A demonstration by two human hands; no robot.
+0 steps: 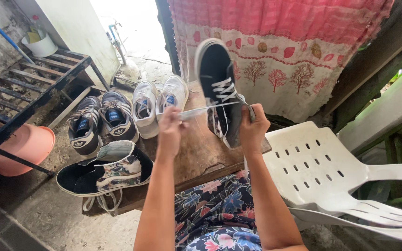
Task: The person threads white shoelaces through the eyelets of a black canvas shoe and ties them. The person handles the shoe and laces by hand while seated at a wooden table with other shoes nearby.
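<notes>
- Pink basin (22, 148), far left on the ground under the dark slatted rack (29, 86): it lies tipped, mouth partly hidden. Contents cannot be told.
- White bucket (39, 45), on the far end of the rack: something yellowish shows at its rim; nothing more can be made out.
- Patterned high-top shoe (105, 172), on the near left corner of the wooden table (196, 155): its loose lace hangs over the table edge. Risk, as judged: a snag on that lace would drag the shoe off to the ground.
- Two dark trainers (99, 122) and two white trainers (159, 104), in a row on the table behind: each dark trainer and one white trainer holds a blue item in its opening; kind not clear.
- Left hand (170, 128): fingers pinched together on the free end of the white lace (201, 109), drawn taut to the left.
- Black shoe (219, 88): held up above the table, toe up, sole away from the camera, partly laced.
- Right hand (253, 126): fingers clamped round the heel end of the black shoe.
- Risk, as judged: a hard pull on the lace could draw it out of an eyelet or wrench the shoe from the right hand onto the table.
- White plastic chair (322, 172), right: lies tipped beside the person; seat bare.
</notes>
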